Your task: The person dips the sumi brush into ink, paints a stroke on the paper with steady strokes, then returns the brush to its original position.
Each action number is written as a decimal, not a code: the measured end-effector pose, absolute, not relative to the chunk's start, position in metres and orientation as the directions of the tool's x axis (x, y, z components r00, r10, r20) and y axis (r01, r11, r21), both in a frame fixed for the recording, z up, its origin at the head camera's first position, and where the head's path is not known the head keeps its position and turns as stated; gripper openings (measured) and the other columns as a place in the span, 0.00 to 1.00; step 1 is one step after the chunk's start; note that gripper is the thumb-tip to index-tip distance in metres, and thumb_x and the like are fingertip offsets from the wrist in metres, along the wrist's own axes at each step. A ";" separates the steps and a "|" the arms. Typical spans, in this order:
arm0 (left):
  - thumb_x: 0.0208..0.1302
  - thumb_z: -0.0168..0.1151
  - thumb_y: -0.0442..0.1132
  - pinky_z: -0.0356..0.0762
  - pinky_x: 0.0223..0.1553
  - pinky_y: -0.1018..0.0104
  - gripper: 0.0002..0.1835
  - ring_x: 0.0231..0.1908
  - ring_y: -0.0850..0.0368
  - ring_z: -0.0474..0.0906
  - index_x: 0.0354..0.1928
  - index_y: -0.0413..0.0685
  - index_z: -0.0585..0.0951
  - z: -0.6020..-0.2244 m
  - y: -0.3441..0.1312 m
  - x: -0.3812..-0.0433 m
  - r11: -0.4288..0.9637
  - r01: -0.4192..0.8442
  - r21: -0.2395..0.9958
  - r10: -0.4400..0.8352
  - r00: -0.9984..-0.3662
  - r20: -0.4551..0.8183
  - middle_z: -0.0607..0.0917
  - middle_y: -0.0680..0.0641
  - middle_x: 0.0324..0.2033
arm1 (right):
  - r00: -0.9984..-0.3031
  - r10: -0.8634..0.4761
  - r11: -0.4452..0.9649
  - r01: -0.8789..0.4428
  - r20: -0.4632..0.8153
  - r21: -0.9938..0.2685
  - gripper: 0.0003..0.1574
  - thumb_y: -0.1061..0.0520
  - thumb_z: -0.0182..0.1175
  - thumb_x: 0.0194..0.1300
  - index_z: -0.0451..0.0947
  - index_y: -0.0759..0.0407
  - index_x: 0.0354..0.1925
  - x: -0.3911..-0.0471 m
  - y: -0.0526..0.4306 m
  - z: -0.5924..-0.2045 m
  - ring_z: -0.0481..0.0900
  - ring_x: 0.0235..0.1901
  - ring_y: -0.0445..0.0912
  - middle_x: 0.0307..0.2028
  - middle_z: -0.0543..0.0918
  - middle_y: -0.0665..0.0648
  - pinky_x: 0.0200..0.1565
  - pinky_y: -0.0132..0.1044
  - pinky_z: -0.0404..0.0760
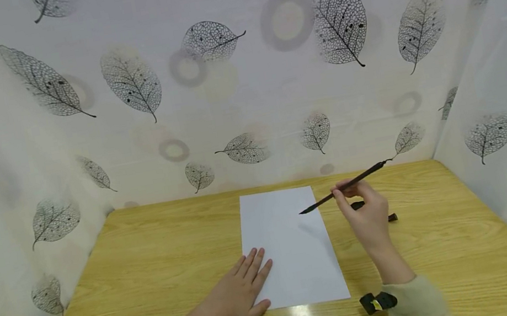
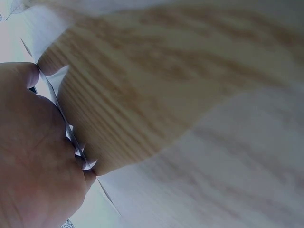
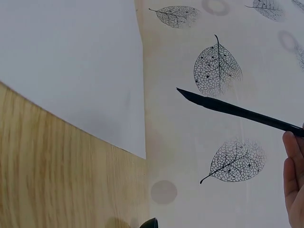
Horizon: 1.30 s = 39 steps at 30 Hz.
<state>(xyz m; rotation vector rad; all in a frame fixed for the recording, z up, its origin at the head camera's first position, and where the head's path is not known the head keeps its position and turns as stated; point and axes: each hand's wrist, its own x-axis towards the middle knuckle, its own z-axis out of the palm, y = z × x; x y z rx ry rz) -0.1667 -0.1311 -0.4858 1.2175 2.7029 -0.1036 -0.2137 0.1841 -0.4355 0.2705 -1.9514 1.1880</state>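
A white sheet of paper (image 1: 288, 247) lies on the wooden table. My left hand (image 1: 236, 298) rests flat on its lower left edge, fingers straight and spread, thumb near the bottom edge. In the left wrist view, the left hand (image 2: 38, 147) shows beside the paper's edge. My right hand (image 1: 366, 214) pinches a dark calligraphy brush (image 1: 350, 183) between thumb and fingers, above the paper's upper right side. The brush slants, its pointed tip to the left over the sheet and a small loop at its upper end. The right wrist view shows the brush (image 3: 237, 110) with its tip held up.
A dark object (image 1: 392, 217) lies on the table, partly hidden behind the right hand. A leaf-patterned curtain (image 1: 241, 87) encloses the back and sides of the wood-grain table (image 1: 163, 251). A black strap (image 1: 378, 302) sits at the right wrist.
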 end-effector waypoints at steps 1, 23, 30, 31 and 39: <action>0.83 0.41 0.63 0.57 0.84 0.50 0.41 0.85 0.42 0.48 0.86 0.45 0.53 -0.485 -0.131 -0.167 0.665 0.747 0.008 0.734 -0.651 -0.192 0.49 0.36 0.85 | -0.646 0.216 0.530 -0.552 0.732 -0.643 0.07 0.73 0.71 0.63 0.86 0.71 0.41 -0.214 0.183 -0.435 0.79 0.37 0.19 0.35 0.91 0.65 0.45 0.15 0.78; 0.84 0.40 0.63 0.59 0.82 0.46 0.41 0.85 0.39 0.49 0.85 0.43 0.55 -0.488 -0.133 -0.167 0.650 0.758 0.046 0.755 -0.638 -0.153 0.51 0.34 0.85 | -0.691 0.144 0.523 -0.554 0.708 -0.647 0.09 0.72 0.74 0.60 0.87 0.66 0.40 -0.220 0.155 -0.445 0.86 0.31 0.40 0.33 0.92 0.60 0.42 0.20 0.81; 0.83 0.41 0.63 0.58 0.83 0.47 0.41 0.85 0.40 0.49 0.85 0.44 0.55 -0.486 -0.132 -0.167 0.658 0.752 0.038 0.746 -0.646 -0.161 0.51 0.35 0.85 | -0.703 0.127 0.526 -0.550 0.700 -0.648 0.11 0.72 0.75 0.60 0.87 0.65 0.41 -0.222 0.147 -0.449 0.89 0.30 0.52 0.34 0.93 0.59 0.39 0.27 0.84; 0.83 0.41 0.63 0.58 0.83 0.47 0.41 0.85 0.39 0.49 0.85 0.43 0.55 -0.486 -0.132 -0.167 0.658 0.752 0.040 0.748 -0.645 -0.158 0.51 0.35 0.85 | -0.703 0.125 0.526 -0.552 0.700 -0.648 0.11 0.72 0.75 0.60 0.87 0.65 0.41 -0.223 0.146 -0.450 0.89 0.30 0.52 0.34 0.93 0.59 0.39 0.28 0.84; 0.83 0.40 0.64 0.59 0.82 0.45 0.41 0.84 0.38 0.50 0.85 0.43 0.55 -0.487 -0.132 -0.167 0.650 0.757 0.061 0.756 -0.637 -0.150 0.52 0.34 0.84 | -0.717 0.111 0.517 -0.550 0.689 -0.656 0.09 0.69 0.75 0.61 0.87 0.64 0.40 -0.225 0.136 -0.453 0.88 0.30 0.49 0.34 0.94 0.57 0.41 0.22 0.80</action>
